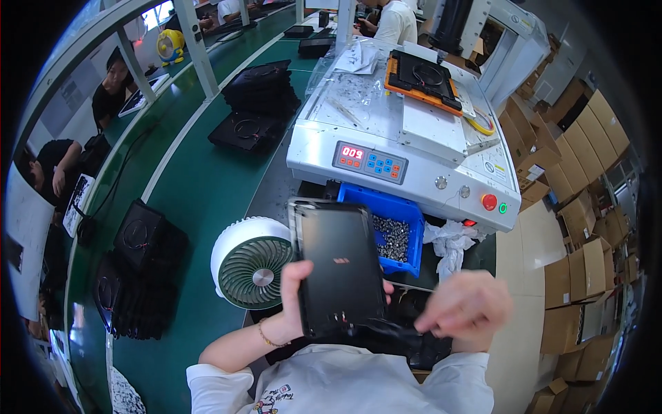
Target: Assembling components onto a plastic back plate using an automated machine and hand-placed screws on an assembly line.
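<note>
1. Gripping the black panel (336,276) by its long sides, the left hand (296,303) has its thumb on one edge and fingertips at the other; staying on the edges should spare the glossy face.
2. Just right of the panel's lower end, the right hand (469,307) is blurred, fingers drawn in; I cannot tell whether it grasps anything. Gentle moves there would suit the small bits along the lower edge.
3. Just beyond the left hand, the white fan (231,259) stands close; tilting away avoids a knock.
4. Ahead of both hands, the blue bin (416,241) of metal parts (393,238) is best not bumped.
5. Farther ahead, the machine (317,152) bears an orange tray (452,105) carrying a second panel (427,72).
</note>
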Demonstrator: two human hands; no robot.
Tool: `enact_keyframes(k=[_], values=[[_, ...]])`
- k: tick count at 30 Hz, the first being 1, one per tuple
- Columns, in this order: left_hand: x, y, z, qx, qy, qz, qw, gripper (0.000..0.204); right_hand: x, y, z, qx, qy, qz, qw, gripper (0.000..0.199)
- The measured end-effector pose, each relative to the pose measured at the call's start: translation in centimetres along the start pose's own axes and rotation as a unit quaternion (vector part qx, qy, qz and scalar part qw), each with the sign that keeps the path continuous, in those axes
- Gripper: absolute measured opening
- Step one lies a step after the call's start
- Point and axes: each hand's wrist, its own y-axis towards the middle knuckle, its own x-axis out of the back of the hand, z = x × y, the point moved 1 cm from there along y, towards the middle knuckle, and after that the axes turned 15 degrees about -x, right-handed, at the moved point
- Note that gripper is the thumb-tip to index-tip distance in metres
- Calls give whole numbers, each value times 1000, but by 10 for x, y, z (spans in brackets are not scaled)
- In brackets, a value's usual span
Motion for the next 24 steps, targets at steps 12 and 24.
enact_keyframes(k=[12,24], values=[[-11,1,-48,-291,231,-12,928,116,-63,16,-18,24,-348,-101,932,40],[-2,2,-53,-287,160,28,944,123,-99,1,-65,-334,161,-30,928,13]])
